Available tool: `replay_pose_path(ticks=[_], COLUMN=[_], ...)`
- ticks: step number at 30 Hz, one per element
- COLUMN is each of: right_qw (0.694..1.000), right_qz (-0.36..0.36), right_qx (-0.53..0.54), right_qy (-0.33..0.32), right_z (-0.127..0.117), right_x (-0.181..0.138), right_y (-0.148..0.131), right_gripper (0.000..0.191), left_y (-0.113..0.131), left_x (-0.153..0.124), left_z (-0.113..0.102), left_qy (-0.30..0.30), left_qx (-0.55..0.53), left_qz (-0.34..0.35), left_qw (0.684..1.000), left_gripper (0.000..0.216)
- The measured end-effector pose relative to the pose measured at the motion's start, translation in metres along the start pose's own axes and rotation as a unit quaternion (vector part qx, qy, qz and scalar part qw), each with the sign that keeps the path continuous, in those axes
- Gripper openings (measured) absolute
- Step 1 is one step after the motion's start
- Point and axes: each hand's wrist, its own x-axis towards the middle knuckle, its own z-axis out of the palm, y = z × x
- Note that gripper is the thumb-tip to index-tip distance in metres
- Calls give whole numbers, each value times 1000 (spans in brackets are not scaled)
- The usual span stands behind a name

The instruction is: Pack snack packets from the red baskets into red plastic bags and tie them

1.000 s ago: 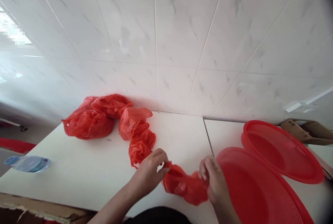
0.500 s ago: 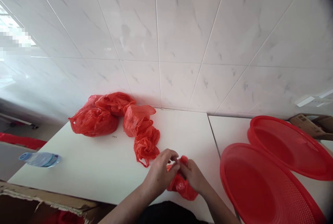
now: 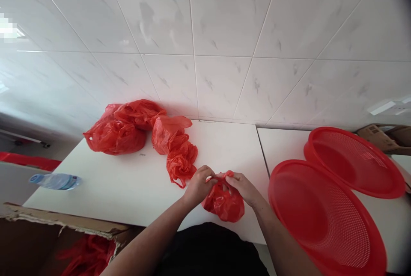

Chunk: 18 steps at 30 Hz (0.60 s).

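Note:
A small red plastic bag (image 3: 224,204) sits at the front of the white table, bulging with contents I cannot make out. My left hand (image 3: 201,184) pinches one side of its gathered top. On the other side, my right hand (image 3: 241,186) grips the bag's top between thumb and fingers. The red plastic is stretched in a short band between both hands. Left of my left hand lies a crumpled red bag (image 3: 181,160), touching or very near my knuckles. Behind it is another loose red bag (image 3: 168,132).
Fuller red bags (image 3: 118,135) rest at the back left against the tiled wall (image 3: 221,10). A water bottle (image 3: 56,181) lies near the left edge. Two red baskets (image 3: 305,207) occupy the right. An open cardboard box (image 3: 64,220) with red plastic inside stands front left; another box (image 3: 379,137) is far right.
My hands have moved apart, pulling the top of the small bag into a stretched band. The view has tipped downward, so everything sits higher and more of the front box shows.

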Motion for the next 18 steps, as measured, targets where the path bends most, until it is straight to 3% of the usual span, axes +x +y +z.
replay_pose_path(ticks=[3,5,7,12,18], right_qw=[999,998,995,963,986], right_qz=[-18,-17,-12,-6,-22], right_qx=[-27,-54,-91,-186,-77], right_qy=[-20,1,45,198,147], right_z=[-6,-6,-4,3,2], right_x=[-5,-4,-1,9,13], right_y=[0,3,7,14,4], right_gripper=[44,37,26,34,32], left_y=[-7,-8,-6,9,13], left_x=[6,10,13,10,5], left_z=[3,5,7,5,-3], left_qy=[-35,-64,-59,-44,-22], left_qx=[-105,-113,-87,-72,-40], left_qz=[-60,-88,-100,-94,-83], left_qw=[992,988,989,992,996], left_gripper=[11,12,11,9,10])
